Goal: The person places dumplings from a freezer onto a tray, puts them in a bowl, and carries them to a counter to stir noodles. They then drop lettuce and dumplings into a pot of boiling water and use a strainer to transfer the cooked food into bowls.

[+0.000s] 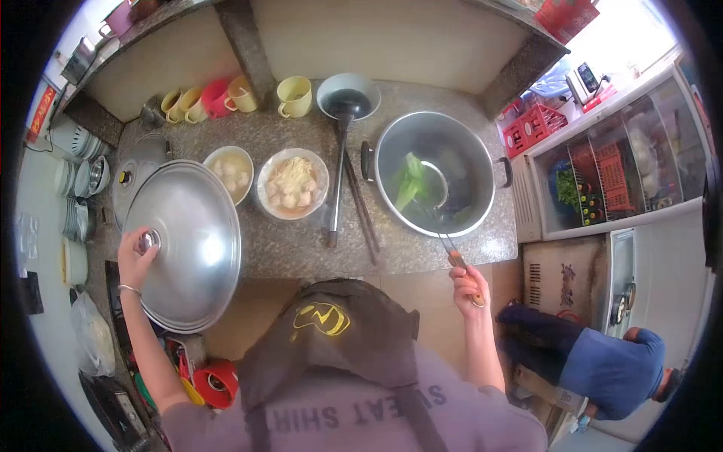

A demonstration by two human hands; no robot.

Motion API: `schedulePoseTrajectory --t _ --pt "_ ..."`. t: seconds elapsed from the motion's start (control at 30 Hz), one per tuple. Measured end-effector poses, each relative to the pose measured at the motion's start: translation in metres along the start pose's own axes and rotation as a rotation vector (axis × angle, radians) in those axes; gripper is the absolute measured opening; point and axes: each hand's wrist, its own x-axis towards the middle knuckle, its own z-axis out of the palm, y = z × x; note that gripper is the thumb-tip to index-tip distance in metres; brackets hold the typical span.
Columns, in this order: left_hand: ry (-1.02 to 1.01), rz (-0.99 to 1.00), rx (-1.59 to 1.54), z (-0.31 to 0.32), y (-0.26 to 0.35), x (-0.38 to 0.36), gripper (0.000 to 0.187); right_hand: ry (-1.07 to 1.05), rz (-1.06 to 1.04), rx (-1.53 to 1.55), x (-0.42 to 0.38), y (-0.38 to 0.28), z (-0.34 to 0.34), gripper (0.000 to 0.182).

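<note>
My left hand (135, 252) grips the knob of a large round metal lid (192, 233), which is tilted at the left end of the counter. My right hand (472, 289) is closed around the wooden handle of a wire strainer (456, 262). The strainer's head is inside a big metal pot (392, 147), beside or under some green leaves (410, 181). Left of the pot are a bowl of noodles with wonton-like dumplings (292, 184) and a smaller bowl of dumplings in broth (230, 173).
A long ladle (339, 166) rests in a grey bowl (361, 81), with chopsticks (361, 203) alongside. Several mugs (294, 96) line the back wall. A glass-fronted fridge (617, 158) is at right; a person in blue (614, 369) bends below it. Stacked dishes (75, 181) stand left.
</note>
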Motion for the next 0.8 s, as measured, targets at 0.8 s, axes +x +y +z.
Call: schedulePoseTrajectory --t 0.8 --pt "0.051 0.012 -0.129 -0.020 -0.041 0.009 0.034 -0.109 -0.166 -0.248 0.009 0.032 0.022 0.031"
